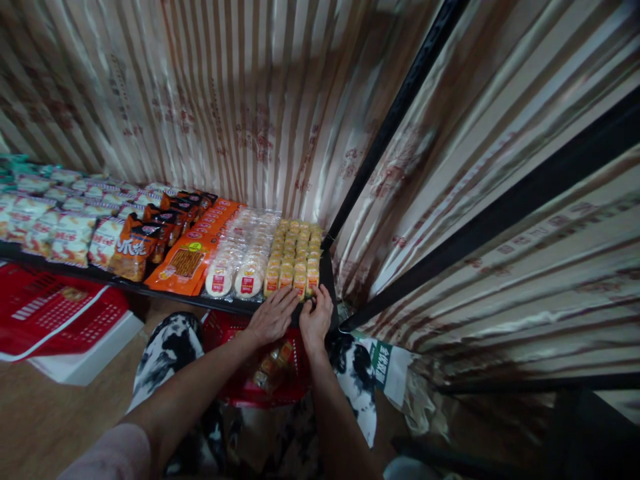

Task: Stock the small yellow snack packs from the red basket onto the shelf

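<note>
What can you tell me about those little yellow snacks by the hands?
The little yellow snacks are small shiny wrapped packs, yellow-gold with a red mark on the front ones. They stand in neat rows at the right end of the low black shelf, beside the round white cakes and near the black post. The left hand rests at the front row, and the right hand pinches a front pack.

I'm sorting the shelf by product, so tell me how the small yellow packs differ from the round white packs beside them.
The small yellow packs are narrow, yellow and set in several tight columns; the round white packs are wider, disc-shaped, pale with red labels, in two columns. Both hands, left and right, are at the yellow packs' front row; the white packs go untouched. Both lie on the shelf.
</note>
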Tool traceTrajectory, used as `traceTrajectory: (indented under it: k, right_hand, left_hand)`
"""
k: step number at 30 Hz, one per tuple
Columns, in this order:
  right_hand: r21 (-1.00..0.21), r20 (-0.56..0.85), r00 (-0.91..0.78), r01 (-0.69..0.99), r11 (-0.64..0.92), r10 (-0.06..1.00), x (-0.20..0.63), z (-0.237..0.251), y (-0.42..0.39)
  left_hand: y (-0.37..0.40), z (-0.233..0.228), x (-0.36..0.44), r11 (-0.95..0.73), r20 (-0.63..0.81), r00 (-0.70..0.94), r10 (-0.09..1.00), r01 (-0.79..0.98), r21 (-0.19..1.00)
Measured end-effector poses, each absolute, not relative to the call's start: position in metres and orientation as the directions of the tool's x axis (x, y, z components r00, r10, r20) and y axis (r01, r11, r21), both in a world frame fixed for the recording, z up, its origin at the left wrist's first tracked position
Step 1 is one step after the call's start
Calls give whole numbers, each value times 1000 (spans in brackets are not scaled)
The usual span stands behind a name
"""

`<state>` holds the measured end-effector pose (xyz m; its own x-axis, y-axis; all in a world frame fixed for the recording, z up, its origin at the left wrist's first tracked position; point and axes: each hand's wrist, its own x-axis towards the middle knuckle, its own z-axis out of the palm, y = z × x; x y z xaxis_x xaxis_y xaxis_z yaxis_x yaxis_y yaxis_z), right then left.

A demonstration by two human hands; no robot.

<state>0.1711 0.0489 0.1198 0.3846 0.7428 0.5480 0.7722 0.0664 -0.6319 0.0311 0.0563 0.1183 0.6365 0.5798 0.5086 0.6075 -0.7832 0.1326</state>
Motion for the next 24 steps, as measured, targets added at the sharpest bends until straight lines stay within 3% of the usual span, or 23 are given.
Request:
traceTrajectory:
  k: [10,24]
  right_hand:
    - [-629,542,340,771,103,769,169,122,48]
    - [-650,591,380,747,141,711,164,125,37]
  left_hand:
    - [56,121,32,-770,502,637,585,631,96]
    - [56,120,31,-760,458,646,611,641,110]
